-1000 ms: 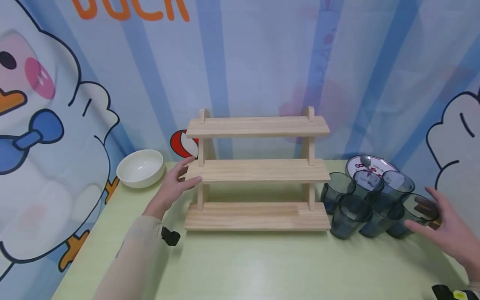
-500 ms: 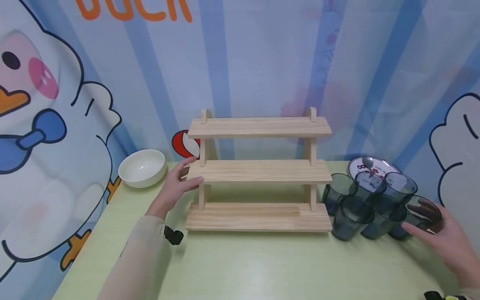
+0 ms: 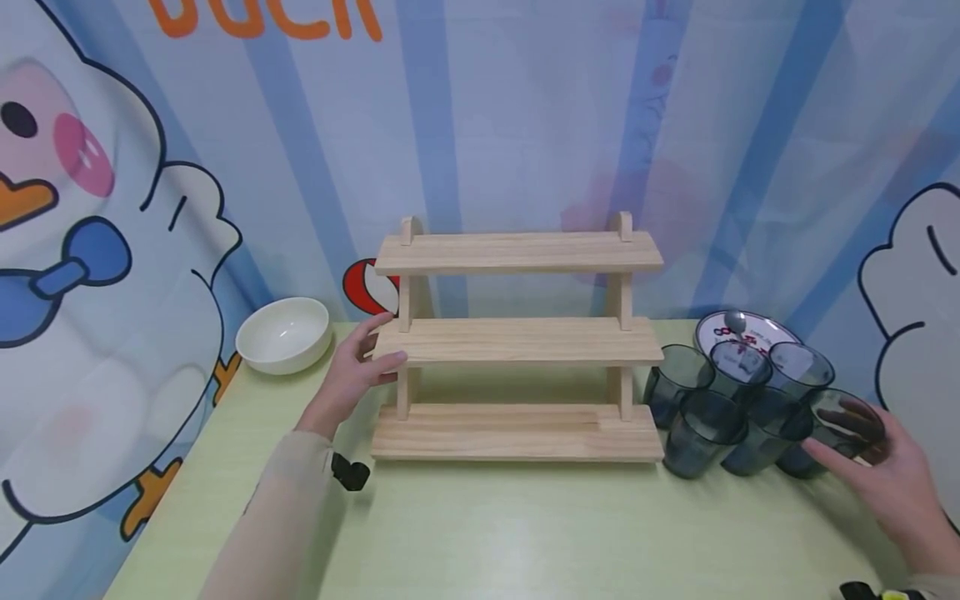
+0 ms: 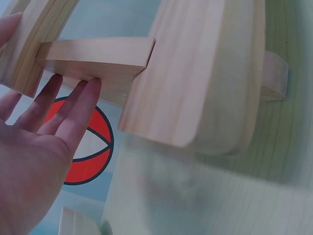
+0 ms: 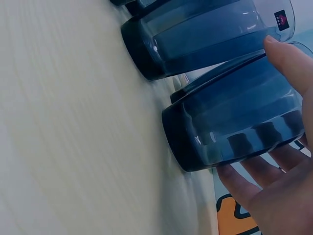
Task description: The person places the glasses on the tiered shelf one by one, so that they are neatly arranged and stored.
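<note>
Blue striped cloth [image 3: 525, 108] printed with cartoon figures hangs behind a pale green table [image 3: 525, 525]. A three-tier wooden rack [image 3: 517, 340] stands there, and the left hand [image 3: 347, 379] reaches forward from a light sleeve [image 3: 262, 508] to its left end, its grip wide, thumb set well apart from extended fingers beside the middle shelf. Over at the right, the right hand [image 3: 892, 475] holds the near right glass [image 3: 834, 429] of a cluster of six, thumb on one side and fingers around the other. From the head, a bowl [image 3: 285, 363] sits left of the rack, while a spoon [image 3: 735, 322] lies on a plate [image 3: 711, 333] behind the glasses. Only the left wrist view reveals fingertips touching an upright [image 4: 93, 56] between shelves; the right wrist view adds fingers showing through the tinted wall and a small dark label [image 5: 281, 20] on the neighbouring glass [image 5: 205, 36]. Whether the held glass's base touches the table is hard to tell.
</note>
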The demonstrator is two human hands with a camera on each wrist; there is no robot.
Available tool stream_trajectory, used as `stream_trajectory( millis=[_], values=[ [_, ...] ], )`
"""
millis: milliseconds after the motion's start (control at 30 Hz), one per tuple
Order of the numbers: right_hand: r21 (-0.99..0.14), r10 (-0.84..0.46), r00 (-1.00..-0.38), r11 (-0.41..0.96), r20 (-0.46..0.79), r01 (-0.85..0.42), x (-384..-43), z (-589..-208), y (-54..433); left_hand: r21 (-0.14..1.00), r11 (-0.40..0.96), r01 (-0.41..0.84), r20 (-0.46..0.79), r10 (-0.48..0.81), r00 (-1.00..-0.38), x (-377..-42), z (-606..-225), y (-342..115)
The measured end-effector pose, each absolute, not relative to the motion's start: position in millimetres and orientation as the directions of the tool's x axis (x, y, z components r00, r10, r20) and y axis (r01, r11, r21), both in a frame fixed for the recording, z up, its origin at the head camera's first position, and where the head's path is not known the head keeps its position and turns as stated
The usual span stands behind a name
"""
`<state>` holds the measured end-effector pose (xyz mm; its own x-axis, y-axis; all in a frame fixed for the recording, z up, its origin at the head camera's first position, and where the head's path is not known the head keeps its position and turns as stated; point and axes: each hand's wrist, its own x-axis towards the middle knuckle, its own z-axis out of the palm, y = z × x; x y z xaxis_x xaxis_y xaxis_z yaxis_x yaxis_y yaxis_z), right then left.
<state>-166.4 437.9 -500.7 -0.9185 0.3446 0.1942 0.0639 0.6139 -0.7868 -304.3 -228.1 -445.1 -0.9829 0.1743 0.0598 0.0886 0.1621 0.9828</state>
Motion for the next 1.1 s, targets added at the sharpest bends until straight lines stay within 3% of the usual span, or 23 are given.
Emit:
stream_trajectory(
  millis=[400,600,700,900,1100],
  values=[
    [-0.801,0.434,-0.881,0.587,0.188,0.118,-154.0,-488.2,435.6,0.982,0.169,0.085,0.054,0.179,-0.982,-304.4,-444.8,-227.9],
    [-0.817,0.44,-0.858,0.575,0.265,0.043,-147.4,-469.4,435.7,0.983,0.164,0.086,0.056,0.183,-0.982,-304.7,-444.5,-228.8],
    [-0.809,0.467,-0.831,0.587,0.302,0.036,-146.0,-456.9,433.2,0.984,0.159,0.083,0.053,0.183,-0.982,-305.5,-444.1,-228.9],
    [-0.736,0.52,-0.809,0.655,0.274,0.172,-144.5,-420.8,421.8,0.986,0.149,0.071,0.042,0.187,-0.981,-306.5,-444.7,-229.1],
    [-0.693,0.448,-0.817,0.716,0.364,0.085,-148.0,-384.6,407.0,0.99,0.134,0.051,0.026,0.185,-0.982,-306.6,-445.9,-227.8]
  ],
)
